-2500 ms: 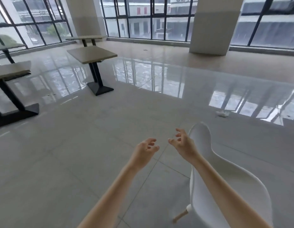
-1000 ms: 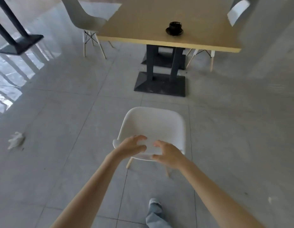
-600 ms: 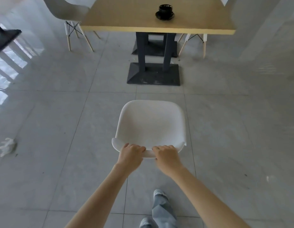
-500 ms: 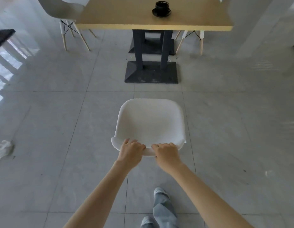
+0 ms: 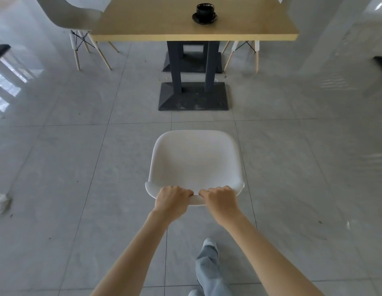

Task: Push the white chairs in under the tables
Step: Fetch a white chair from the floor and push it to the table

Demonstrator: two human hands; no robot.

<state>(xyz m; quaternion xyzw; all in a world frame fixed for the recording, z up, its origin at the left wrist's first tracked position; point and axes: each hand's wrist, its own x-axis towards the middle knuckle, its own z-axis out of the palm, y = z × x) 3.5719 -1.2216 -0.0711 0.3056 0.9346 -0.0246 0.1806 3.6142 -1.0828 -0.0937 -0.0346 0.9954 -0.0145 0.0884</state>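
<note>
A white shell chair (image 5: 195, 161) stands on the tiled floor in front of me, seat facing a wooden table (image 5: 155, 24) on a black pedestal base (image 5: 193, 99). My left hand (image 5: 171, 200) and my right hand (image 5: 221, 199) both grip the top edge of its backrest, side by side. The chair's legs are hidden under the seat. About a floor tile of open space separates the chair from the table base.
A black cup on a saucer (image 5: 205, 13) sits on the table. Another white chair (image 5: 72, 16) stands at the table's left, and chair legs (image 5: 243, 52) show behind its right side. Crumpled paper (image 5: 1, 202) lies at the left. My leg and shoe (image 5: 208, 265) are below.
I turned from the open hall to face the table, and both hands closed on the chair's backrest. Over the last half second the chair and I moved slightly closer to the table.
</note>
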